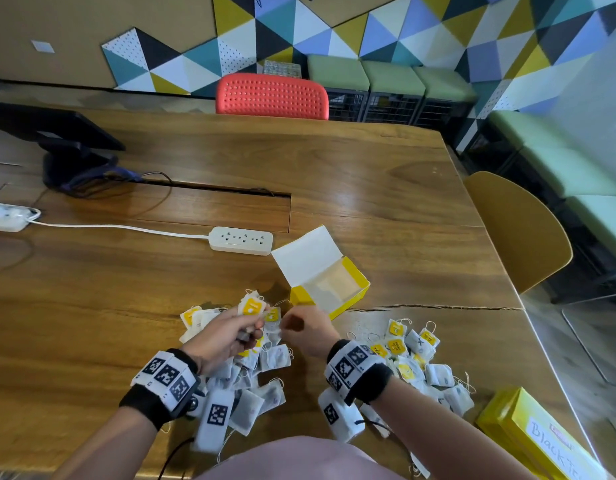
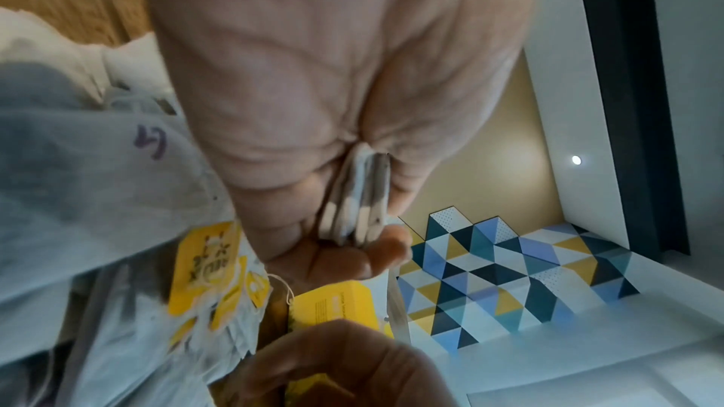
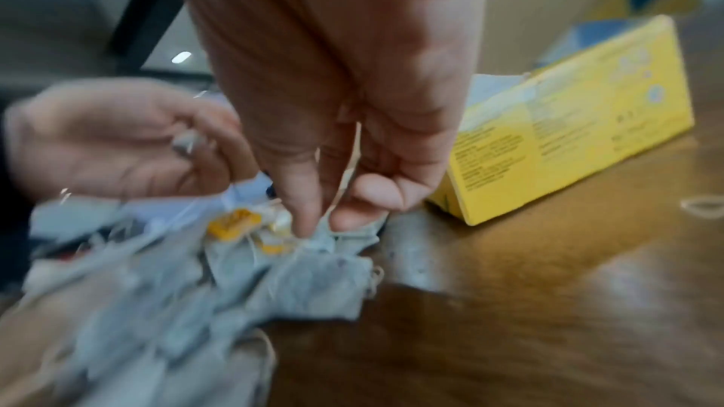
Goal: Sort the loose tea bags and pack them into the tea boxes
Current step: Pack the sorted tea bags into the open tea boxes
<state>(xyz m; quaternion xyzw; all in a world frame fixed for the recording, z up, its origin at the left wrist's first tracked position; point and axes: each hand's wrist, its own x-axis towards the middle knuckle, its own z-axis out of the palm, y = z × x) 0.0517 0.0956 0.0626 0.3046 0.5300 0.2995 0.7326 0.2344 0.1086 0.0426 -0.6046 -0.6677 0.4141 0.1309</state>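
My left hand (image 1: pixel 245 332) grips a small stack of tea bags (image 2: pixel 358 203) edge-on between thumb and fingers. Right beside it, my right hand (image 1: pixel 289 325) pinches a tea bag (image 3: pixel 333 239) by its top edge at the pile, thumb against forefinger (image 3: pixel 303 222). Loose tea bags with yellow tags lie in two heaps: one (image 1: pixel 261 379) under my hands, another (image 1: pixel 420 358) to the right. An open yellow tea box (image 1: pixel 337 289) with its white lid raised stands just beyond my hands. A shut yellow box (image 1: pixel 535 434) labelled Black Tea lies at the near right.
On the wooden table (image 1: pixel 386 188), a white power strip (image 1: pixel 241 240) and its cable lie behind the open box. A dark monitor stand (image 1: pixel 70 157) sits far left. A red chair (image 1: pixel 271 95) is at the far side, a yellow chair (image 1: pixel 517 233) at the right edge.
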